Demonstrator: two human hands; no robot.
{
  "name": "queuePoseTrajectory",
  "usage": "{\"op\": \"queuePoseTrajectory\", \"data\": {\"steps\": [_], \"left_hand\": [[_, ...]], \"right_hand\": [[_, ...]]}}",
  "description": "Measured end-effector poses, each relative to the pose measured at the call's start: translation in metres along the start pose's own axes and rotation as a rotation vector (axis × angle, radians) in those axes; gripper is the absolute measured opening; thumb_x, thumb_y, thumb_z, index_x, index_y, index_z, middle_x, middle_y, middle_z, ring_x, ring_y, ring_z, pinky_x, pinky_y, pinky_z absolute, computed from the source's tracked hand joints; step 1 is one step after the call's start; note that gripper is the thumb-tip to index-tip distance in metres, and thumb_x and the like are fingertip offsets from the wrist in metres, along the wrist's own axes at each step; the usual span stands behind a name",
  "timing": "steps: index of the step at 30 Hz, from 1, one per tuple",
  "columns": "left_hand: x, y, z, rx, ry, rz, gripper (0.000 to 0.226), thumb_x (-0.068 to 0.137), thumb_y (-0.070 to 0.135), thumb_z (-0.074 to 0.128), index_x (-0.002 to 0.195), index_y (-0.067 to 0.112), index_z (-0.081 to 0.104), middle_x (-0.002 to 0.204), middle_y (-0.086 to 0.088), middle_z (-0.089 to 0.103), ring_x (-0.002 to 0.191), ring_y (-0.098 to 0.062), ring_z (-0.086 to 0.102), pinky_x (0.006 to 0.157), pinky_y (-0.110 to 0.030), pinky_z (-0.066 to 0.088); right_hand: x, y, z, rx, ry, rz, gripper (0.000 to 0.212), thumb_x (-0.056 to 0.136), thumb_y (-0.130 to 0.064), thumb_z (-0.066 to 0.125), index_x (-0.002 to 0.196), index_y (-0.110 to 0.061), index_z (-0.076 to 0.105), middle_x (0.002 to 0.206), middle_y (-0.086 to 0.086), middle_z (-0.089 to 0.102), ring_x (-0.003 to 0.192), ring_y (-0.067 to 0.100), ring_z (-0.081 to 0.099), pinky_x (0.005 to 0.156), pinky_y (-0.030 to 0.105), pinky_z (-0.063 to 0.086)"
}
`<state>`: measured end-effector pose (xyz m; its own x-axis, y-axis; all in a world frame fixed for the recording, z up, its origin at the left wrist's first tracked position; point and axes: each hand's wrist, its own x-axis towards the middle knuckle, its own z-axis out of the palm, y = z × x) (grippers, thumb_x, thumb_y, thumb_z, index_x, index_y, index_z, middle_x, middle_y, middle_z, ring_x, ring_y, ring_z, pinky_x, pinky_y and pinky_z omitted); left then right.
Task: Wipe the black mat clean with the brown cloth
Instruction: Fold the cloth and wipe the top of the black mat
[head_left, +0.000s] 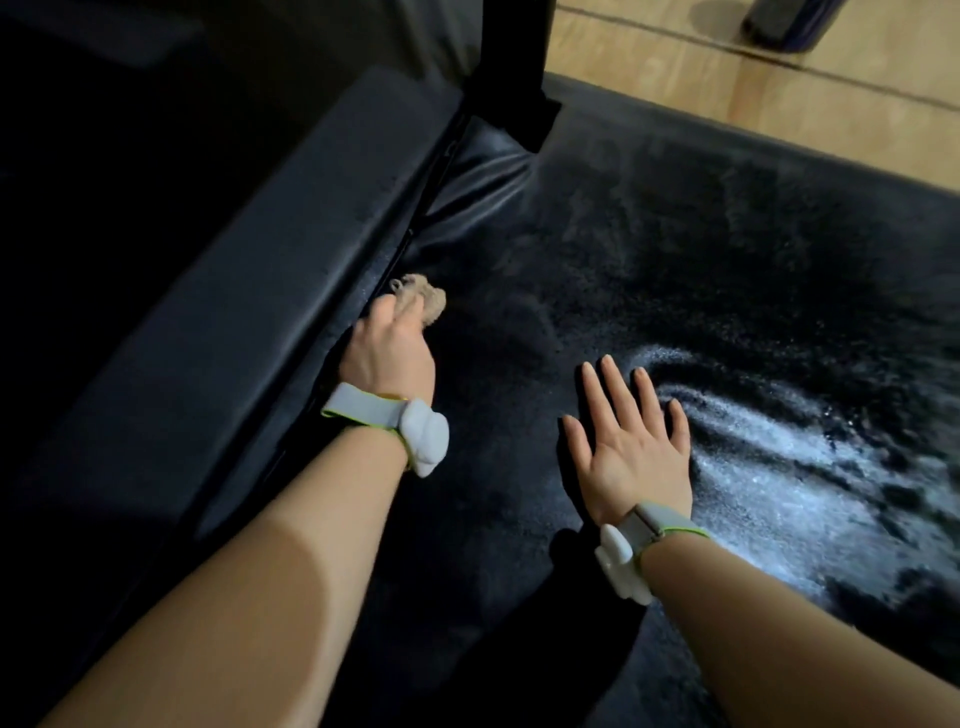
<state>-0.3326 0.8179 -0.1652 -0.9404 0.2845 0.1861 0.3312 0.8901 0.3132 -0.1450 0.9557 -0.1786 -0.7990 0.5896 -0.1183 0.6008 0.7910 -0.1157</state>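
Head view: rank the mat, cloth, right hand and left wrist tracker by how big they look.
1. Mat, far the largest.
2. Right hand.
3. Left wrist tracker, though nearness to the camera may inflate it.
4. Cloth, mostly hidden in the left hand, so its true size is unsure.

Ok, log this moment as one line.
left hand: grips brown cloth at mat's left edge | right hand: flat, open on black mat | white residue: remains right

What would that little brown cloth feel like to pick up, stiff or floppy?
Probably floppy: the brown cloth is scrunched into a wad in the left hand. It likely weighs little, since the fingertips alone hold it. Pushed along the black mat, it would probably drag, not roll.
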Motion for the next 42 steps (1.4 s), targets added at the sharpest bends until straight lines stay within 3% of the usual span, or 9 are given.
{"op": "queuePoseTrajectory", "data": {"steps": [2,8,17,19,23,27,32,38,42], "left_hand": [[-0.003,0.012,0.004,-0.117,0.012,-0.013,0.030,0.088,0.011,0.055,0.114,0.021,0.068,0.107,-0.013,0.063,0.080,-0.040,0.059,0.057,-0.041,0.044],[-0.077,0.071,0.008,-0.149,-0.114,0.564,0.037,0.082,0.027,0.040,0.100,0.035,0.072,0.087,0.006,0.066,0.064,-0.020,0.058,0.043,-0.025,0.036],[-0.030,-0.023,-0.013,-0.139,0.080,0.002,0.023,0.084,0.013,0.061,0.101,0.023,0.073,0.091,-0.010,0.067,0.075,-0.037,0.063,0.056,-0.039,0.051],[-0.053,0.006,-0.006,-0.200,-0.051,0.115,0.023,0.092,0.031,0.048,0.103,0.032,0.068,0.093,0.000,0.066,0.075,-0.033,0.062,0.056,-0.040,0.052],[-0.116,0.036,-0.001,-0.216,-0.058,0.578,0.036,0.090,0.020,0.041,0.108,0.032,0.070,0.099,0.007,0.069,0.059,-0.023,0.053,0.044,-0.028,0.045],[-0.112,0.036,-0.002,-0.143,0.099,0.577,0.036,0.084,0.018,0.044,0.100,0.031,0.074,0.096,0.007,0.070,0.054,-0.020,0.052,0.040,-0.023,0.037],[-0.114,0.039,0.003,-0.161,0.078,0.559,0.036,0.082,0.017,0.044,0.096,0.029,0.075,0.096,0.004,0.071,0.055,-0.023,0.054,0.041,-0.025,0.041],[-0.111,0.034,-0.007,-0.188,-0.011,0.575,0.040,0.077,0.026,0.039,0.094,0.028,0.075,0.093,0.004,0.071,0.058,-0.024,0.058,0.044,-0.025,0.049],[-0.080,-0.037,-0.024,-0.030,-0.035,0.536,0.041,0.082,0.019,0.040,0.107,0.037,0.067,0.096,0.003,0.067,0.066,-0.028,0.060,0.049,-0.032,0.049]], "right_hand": [[0.000,0.000,-0.001,0.005,-0.004,0.012,0.064,0.092,-0.062,0.007,0.152,-0.038,0.004,0.158,-0.021,-0.001,0.147,0.012,-0.004,0.118,0.044,0.002],[0.001,-0.003,0.000,0.006,-0.003,0.005,0.065,0.091,-0.056,0.002,0.152,-0.036,0.004,0.157,-0.022,-0.004,0.147,0.010,-0.002,0.118,0.042,0.004],[0.002,-0.001,-0.003,0.008,-0.011,0.015,0.057,0.099,-0.048,0.017,0.153,-0.035,0.004,0.158,-0.020,-0.004,0.147,0.011,-0.004,0.118,0.043,0.003],[0.002,0.000,-0.002,0.000,0.000,0.011,0.056,0.099,-0.048,0.015,0.153,-0.035,0.005,0.158,-0.020,-0.003,0.147,0.012,-0.003,0.118,0.043,0.004],[0.000,0.001,-0.001,-0.014,0.006,0.009,0.055,0.099,-0.046,0.012,0.153,-0.034,0.005,0.158,-0.020,-0.002,0.147,0.012,-0.001,0.118,0.044,0.006],[0.002,-0.001,-0.007,-0.046,-0.064,0.012,0.056,0.100,-0.045,0.012,0.153,-0.033,-0.001,0.158,-0.019,-0.008,0.147,0.012,-0.007,0.119,0.046,0.001],[-0.029,-0.030,-0.014,0.033,-0.045,0.108,0.061,0.100,-0.026,0.025,0.153,-0.020,-0.004,0.160,-0.006,-0.012,0.147,0.015,-0.012,0.117,0.045,-0.005],[-0.063,-0.059,0.015,0.210,0.057,0.152,0.060,0.102,-0.035,0.021,0.153,-0.012,-0.002,0.161,0.000,0.002,0.148,0.013,-0.001,0.120,0.036,0.002],[-0.064,-0.057,0.015,0.156,0.099,0.149,0.059,0.102,-0.032,0.023,0.153,-0.009,0.004,0.161,0.003,0.010,0.148,0.016,0.006,0.119,0.039,0.007]]}}
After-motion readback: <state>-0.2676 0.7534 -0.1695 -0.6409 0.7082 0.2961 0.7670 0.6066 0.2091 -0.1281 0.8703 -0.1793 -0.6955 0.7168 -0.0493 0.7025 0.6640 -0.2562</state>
